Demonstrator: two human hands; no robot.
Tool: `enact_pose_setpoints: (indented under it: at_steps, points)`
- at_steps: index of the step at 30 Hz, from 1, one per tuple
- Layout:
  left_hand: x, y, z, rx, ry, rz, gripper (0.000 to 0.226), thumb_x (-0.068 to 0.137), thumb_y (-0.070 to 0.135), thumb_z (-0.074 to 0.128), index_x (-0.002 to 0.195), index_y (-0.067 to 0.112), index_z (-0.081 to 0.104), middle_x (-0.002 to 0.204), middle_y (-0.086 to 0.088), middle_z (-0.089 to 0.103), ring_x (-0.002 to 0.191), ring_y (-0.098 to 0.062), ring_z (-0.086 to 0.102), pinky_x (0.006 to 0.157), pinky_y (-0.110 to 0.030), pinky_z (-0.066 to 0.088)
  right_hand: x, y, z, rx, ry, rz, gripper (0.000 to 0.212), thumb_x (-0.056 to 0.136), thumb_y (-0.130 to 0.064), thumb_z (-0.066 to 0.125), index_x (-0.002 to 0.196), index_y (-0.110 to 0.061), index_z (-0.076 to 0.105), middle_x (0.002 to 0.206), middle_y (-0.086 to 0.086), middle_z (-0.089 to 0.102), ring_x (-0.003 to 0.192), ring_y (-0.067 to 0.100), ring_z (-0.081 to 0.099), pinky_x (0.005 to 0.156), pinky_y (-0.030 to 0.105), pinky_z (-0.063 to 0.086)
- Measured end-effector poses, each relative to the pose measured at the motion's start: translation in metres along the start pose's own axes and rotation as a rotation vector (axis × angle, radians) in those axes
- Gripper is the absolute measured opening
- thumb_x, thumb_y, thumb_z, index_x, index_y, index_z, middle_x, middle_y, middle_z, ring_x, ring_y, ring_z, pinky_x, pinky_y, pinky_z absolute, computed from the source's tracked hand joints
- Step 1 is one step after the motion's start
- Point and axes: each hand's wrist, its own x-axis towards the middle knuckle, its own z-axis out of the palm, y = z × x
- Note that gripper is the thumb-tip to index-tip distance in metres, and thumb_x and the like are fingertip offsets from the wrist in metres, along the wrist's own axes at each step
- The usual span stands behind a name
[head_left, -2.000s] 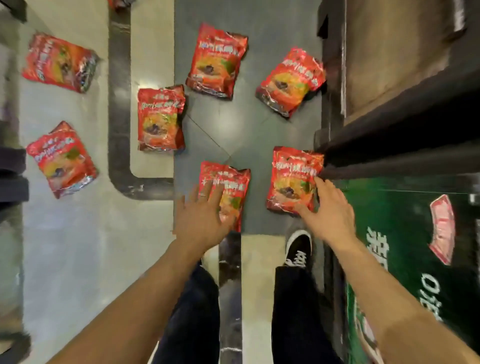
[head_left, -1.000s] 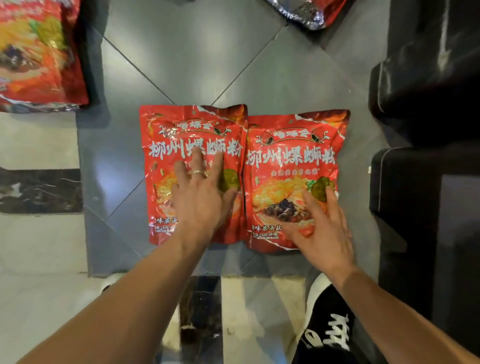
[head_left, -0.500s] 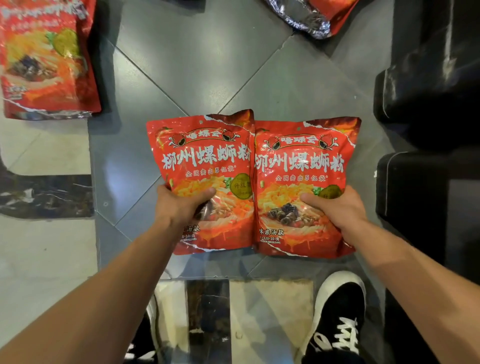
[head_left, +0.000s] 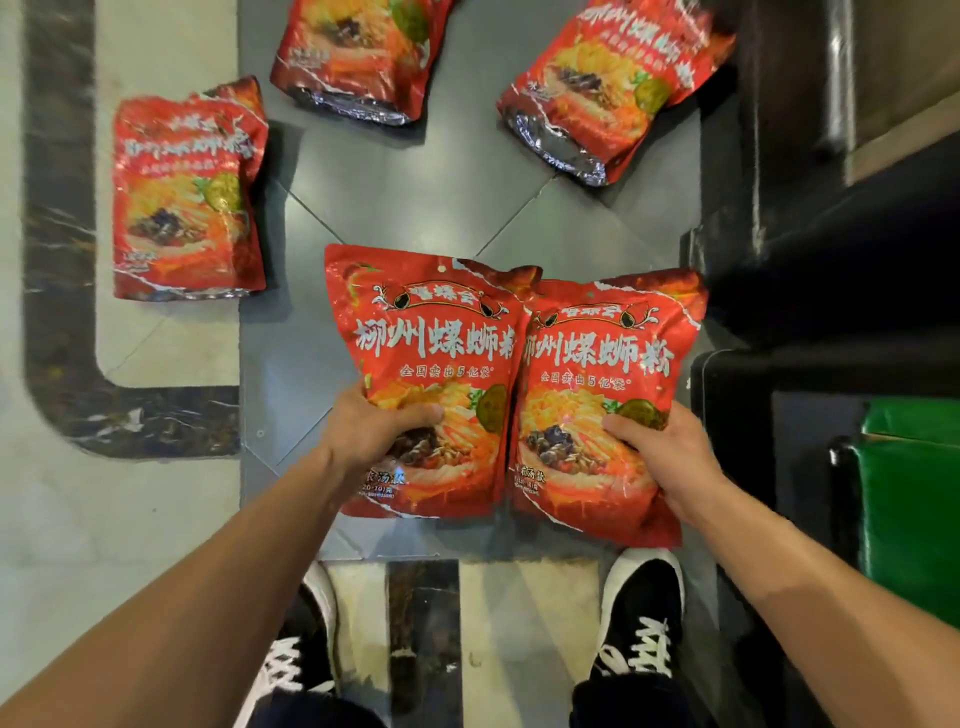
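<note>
Two red noodle packets with white Chinese lettering hang side by side above the grey floor tiles. My left hand (head_left: 376, 428) grips the left packet (head_left: 431, 338) at its lower left edge, thumb over the front. My right hand (head_left: 670, 457) grips the right packet (head_left: 597, 364) at its lower right edge. The two packets touch along their inner edges, and their tops point away from me.
Three more red packets lie on the floor: one at the left (head_left: 187, 192), one at top centre (head_left: 358, 52), one at top right (head_left: 613, 83). A black shelf unit (head_left: 810, 234) and a green box (head_left: 909, 499) stand at the right. My black shoes (head_left: 639, 623) are below.
Both hands went from flat on the two packets to gripping them and lifting them off the floor. The view has pulled back, so more packets on the floor show.
</note>
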Motion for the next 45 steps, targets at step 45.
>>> enact_pose_setpoints:
  at_steps: [45]
  points:
    - [-0.834, 0.491, -0.117, 0.237, -0.957, 0.841, 0.107, 0.005, 0.043, 0.1, 0.104, 0.01, 0.074, 0.101, -0.012, 0.077, 0.09, -0.03, 0.075, 0.084, -0.039, 0.058, -0.952, -0.3, -0.266, 0.649, 0.808, -0.733, 0.043, 0.062, -0.014, 0.086, 0.101, -0.011, 0.069, 0.085, 0.01, 0.076, 0.079, 0.031, 0.072, 0.076, 0.04, 0.056]
